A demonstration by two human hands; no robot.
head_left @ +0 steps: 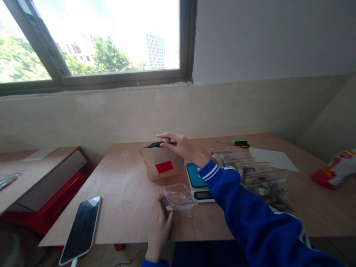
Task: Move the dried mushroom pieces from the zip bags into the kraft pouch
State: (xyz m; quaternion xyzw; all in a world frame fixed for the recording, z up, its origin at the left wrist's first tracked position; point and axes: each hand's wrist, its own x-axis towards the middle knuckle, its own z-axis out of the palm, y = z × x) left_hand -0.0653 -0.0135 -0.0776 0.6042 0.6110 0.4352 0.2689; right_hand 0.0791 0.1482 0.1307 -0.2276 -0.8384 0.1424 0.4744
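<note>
A: So, right hand (180, 145)?
B: Pinching the top edge of the brown bag (163, 164), centre frame, upright on the tabletop (125, 194).
A: Left hand (160, 227)?
B: Relaxed, not gripping, resting against the clear zip pouch (178, 196), lower centre.

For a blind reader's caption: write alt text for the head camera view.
A person's right hand pinches the top of a brown paper bag standing on a wooden table, while the left hand rests on a small clear bag beside a scale.
</note>
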